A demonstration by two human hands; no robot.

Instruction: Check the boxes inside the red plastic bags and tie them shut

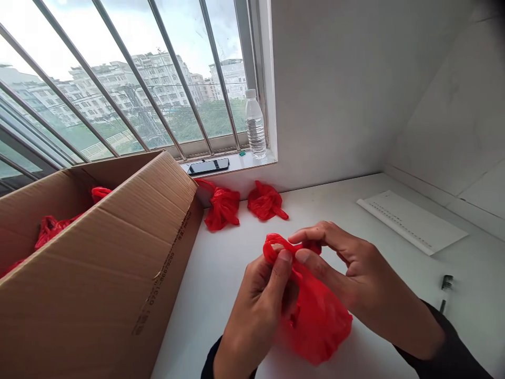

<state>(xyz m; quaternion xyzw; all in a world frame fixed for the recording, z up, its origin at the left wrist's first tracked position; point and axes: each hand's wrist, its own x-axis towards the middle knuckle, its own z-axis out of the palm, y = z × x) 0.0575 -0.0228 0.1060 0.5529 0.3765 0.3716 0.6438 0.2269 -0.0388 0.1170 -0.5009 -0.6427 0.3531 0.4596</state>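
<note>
A red plastic bag point(321, 321) hangs down over the white table, its gathered top pinched between both hands. My left hand point(262, 302) is closed on the twisted handles, thumb pressed over them, with a loop of red plastic standing up beyond the thumb. From the right, my right hand point(347, 263) grips the bag's top between thumb and fingers, close to the left thumb. What the bag contains cannot be made out. Two more red bags, a knotted one point(223, 209) and a bunched one point(266, 201), lie against the wall.
An open cardboard box point(114, 263) with red bags point(55, 230) inside fills the left. On the windowsill are a phone point(209, 167) and a clear water bottle point(255, 126). A white printed pad point(414, 223) and a black pen point(445, 289) lie at the right.
</note>
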